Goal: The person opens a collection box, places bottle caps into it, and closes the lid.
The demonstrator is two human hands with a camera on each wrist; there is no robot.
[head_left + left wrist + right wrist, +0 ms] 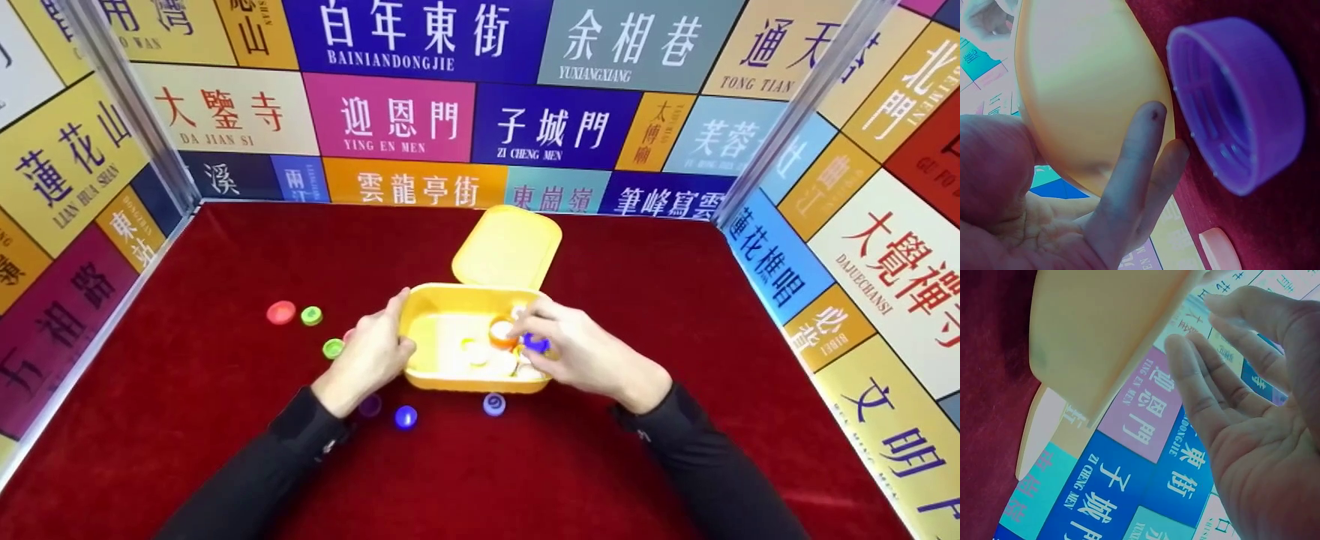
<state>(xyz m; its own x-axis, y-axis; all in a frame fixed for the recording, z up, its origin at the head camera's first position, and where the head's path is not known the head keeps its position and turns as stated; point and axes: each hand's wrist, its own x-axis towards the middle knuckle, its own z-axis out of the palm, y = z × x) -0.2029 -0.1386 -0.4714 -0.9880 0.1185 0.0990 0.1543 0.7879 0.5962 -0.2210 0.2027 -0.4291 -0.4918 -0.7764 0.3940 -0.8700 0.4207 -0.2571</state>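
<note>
A yellow plastic box (480,384) stands mid-table with its lid (508,247) hinged back. Several bottle caps lie inside, among them an orange cap (502,332) and a blue cap (535,343). My left hand (371,356) rests against the box's left wall. In the left wrist view its fingers (1140,152) lie straight on the yellow box (1084,84), beside a purple cap (1241,101). My right hand (585,352) reaches over the box's right rim, fingertips by the orange and blue caps. The right wrist view shows my right hand (1241,427) with loose fingers, holding nothing, next to the box (1100,326).
Loose caps lie on the red cloth: a red cap (281,312) and two green caps (311,316) (333,348) to the left, a purple cap (369,406), a blue cap (406,417) and a lavender cap (493,404) in front. Printed wall panels enclose three sides.
</note>
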